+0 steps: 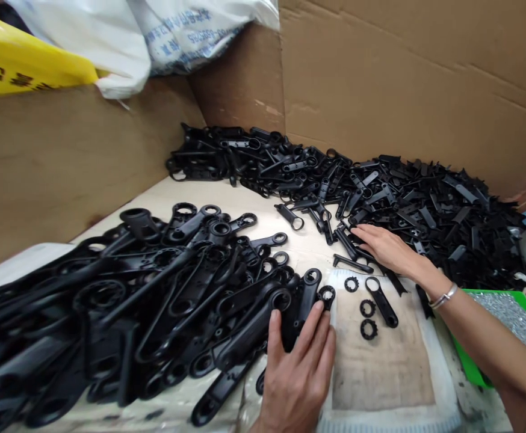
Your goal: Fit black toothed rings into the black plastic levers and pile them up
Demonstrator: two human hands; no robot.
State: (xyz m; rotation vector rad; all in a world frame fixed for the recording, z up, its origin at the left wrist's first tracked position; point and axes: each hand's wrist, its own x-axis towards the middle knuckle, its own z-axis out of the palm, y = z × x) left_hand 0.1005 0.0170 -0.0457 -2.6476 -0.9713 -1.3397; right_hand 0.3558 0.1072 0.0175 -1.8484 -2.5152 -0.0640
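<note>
My left hand (300,370) lies at the right edge of a heap of long black plastic arms (195,294) with ringed ends. Its fingers are stretched and the thumb stands apart; the fingertips touch the nearest arms. Farther off, my right hand (387,249) reaches flat over small black parts (346,243) at the front of the far pile, its fingers extended. Between the hands, several toothed black rings (368,329) and a flat black piece with a ring end (383,304) rest on a cloth pad (380,376).
A long pile of small black parts (430,204) runs along the cardboard wall (407,78). At the right stands a green tray (470,361) of small shiny metal pieces (507,322). White bags (191,36) and a yellow one (28,57) hang over the left cardboard side.
</note>
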